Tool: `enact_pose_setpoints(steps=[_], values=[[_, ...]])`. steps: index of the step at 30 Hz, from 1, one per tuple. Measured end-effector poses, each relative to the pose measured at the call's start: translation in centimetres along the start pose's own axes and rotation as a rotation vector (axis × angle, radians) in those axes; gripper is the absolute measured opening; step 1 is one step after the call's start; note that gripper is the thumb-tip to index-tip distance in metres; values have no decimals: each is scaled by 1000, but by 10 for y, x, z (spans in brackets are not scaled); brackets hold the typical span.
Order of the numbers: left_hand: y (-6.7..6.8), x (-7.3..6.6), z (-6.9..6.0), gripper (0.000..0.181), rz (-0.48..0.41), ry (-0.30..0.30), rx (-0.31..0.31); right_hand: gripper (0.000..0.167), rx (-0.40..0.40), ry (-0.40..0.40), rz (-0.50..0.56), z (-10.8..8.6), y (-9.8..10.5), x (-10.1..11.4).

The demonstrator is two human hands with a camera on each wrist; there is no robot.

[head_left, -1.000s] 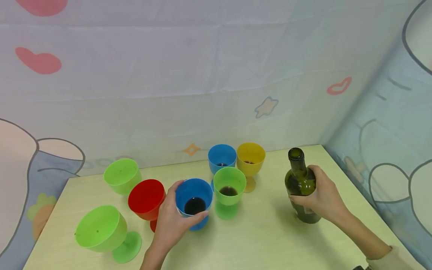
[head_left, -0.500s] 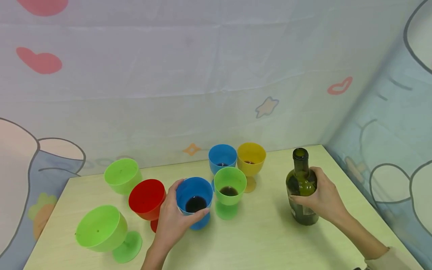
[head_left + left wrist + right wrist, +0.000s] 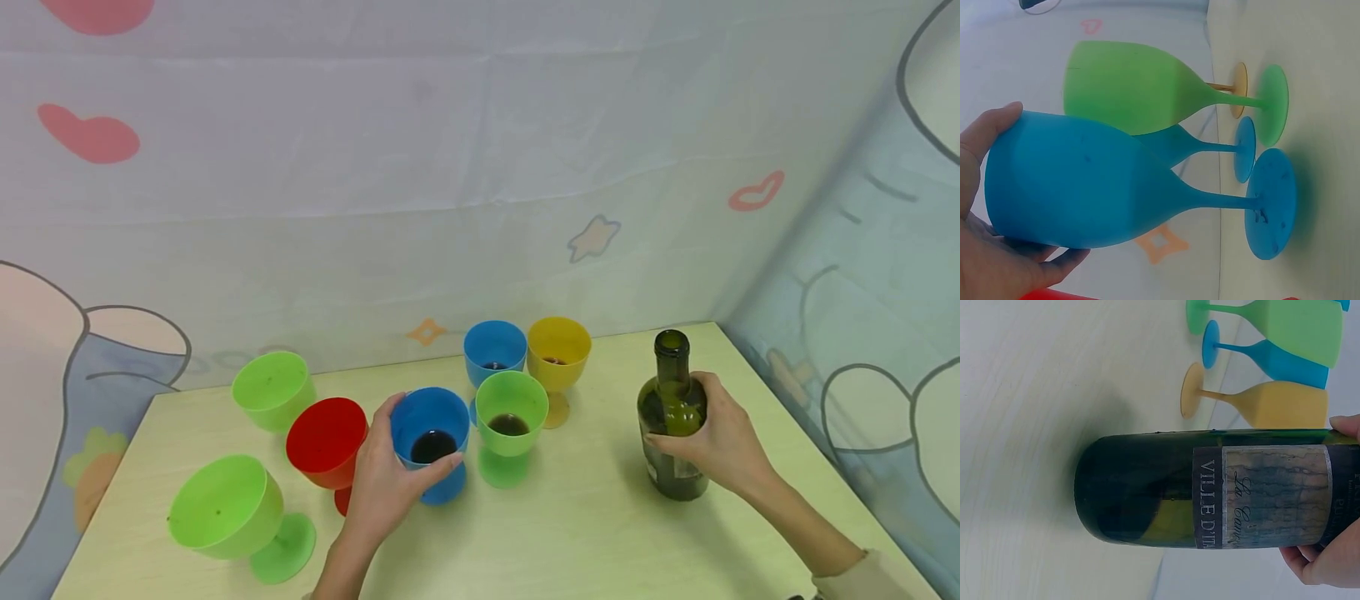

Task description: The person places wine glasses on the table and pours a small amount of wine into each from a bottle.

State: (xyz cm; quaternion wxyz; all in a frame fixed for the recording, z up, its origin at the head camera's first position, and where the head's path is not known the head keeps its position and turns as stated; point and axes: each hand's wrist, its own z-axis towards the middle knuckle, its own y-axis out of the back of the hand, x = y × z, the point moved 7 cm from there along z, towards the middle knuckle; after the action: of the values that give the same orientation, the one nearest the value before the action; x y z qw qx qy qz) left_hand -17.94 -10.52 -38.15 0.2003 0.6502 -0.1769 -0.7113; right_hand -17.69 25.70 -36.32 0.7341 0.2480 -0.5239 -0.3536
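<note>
Over the past second, I see the blue goblet edge higher in the head view, and the bottle come from a slight lean to nearly upright. I read that as the goblet being the part in play — nothing flows from the bottle, whose mouth stands well apart from every rim. My left hand has its fingers clamped round the goblet's bowl, just above the table or touching it; I can't tell. My right hand has its fingers wrapped on the bottle, at the right.

Dark liquid pools in that goblet and in the near green goblet beside it; the rear blue goblet and yellow goblet show less. The red goblet and two left-side green goblets show no pool — only specks in the green.
</note>
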Motion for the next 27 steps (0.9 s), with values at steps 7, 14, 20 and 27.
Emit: enact_pose_setpoints(steps=[7, 14, 20, 27], values=[[-2, 1, 6, 90, -36, 1, -6, 78, 0, 13, -7, 0, 1, 0], [-3, 4, 15, 91, -80, 19, -46, 78, 1, 18, -8, -1, 1, 0], [-5, 11, 25, 89, -79, 53, -80, 78, 7, 14, -8, -1, 2, -1], [-7, 10, 39, 87, -63, 20, -98, 80, 19, 2, -8, -2, 3, 0]])
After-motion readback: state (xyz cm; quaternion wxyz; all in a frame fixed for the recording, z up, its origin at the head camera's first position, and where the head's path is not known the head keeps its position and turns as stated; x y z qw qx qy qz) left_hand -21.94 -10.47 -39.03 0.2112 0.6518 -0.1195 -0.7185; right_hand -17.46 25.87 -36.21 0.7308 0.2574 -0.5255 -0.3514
